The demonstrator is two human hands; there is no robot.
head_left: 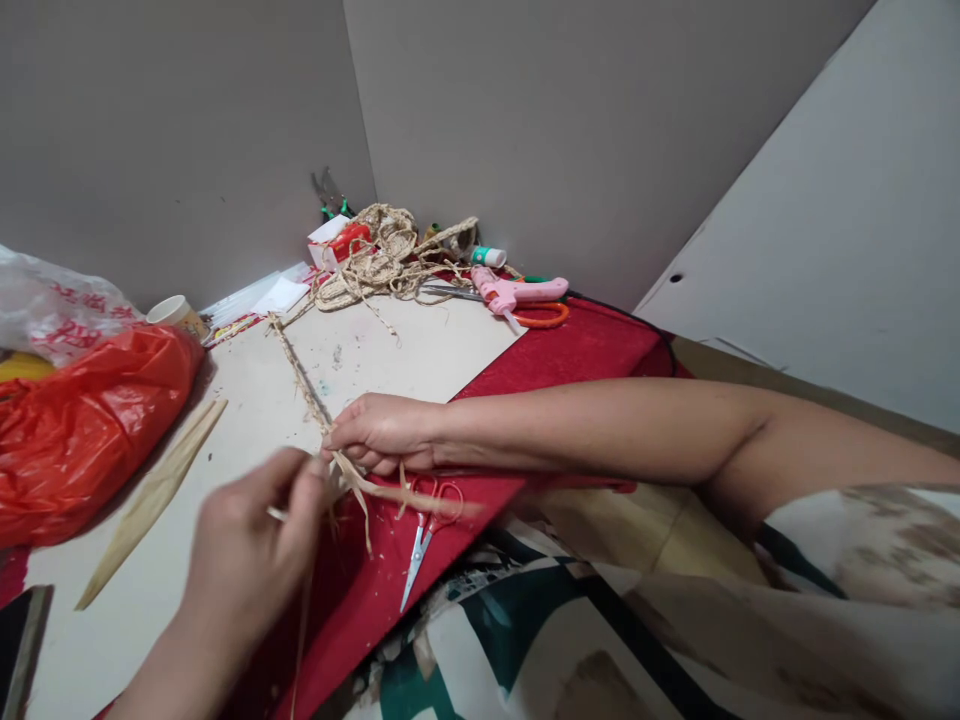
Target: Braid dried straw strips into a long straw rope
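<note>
A braided straw cord [298,375] runs across the board down to my hands, its working end splitting into loose strands [360,490]. My right hand [386,430] pinches the cord where the braid meets the loose strands. Close beside it on the left, my left hand [251,535] is closed, thumb and forefinger pressed together on a strand; it is slightly blurred. The free strands fan out below and to the right of the fingers. Just under them, small scissors [418,560] with red handles lie on the red cloth [341,640].
At the back lie a heap of braided cord [382,260], a pink glue gun [514,292], orange-handled scissors [544,316] and pliers [330,195]. To the left are a red plastic bag [105,430], a paper cup [176,312] and a flat dried leaf [154,500]. Grey panels [525,120] stand behind.
</note>
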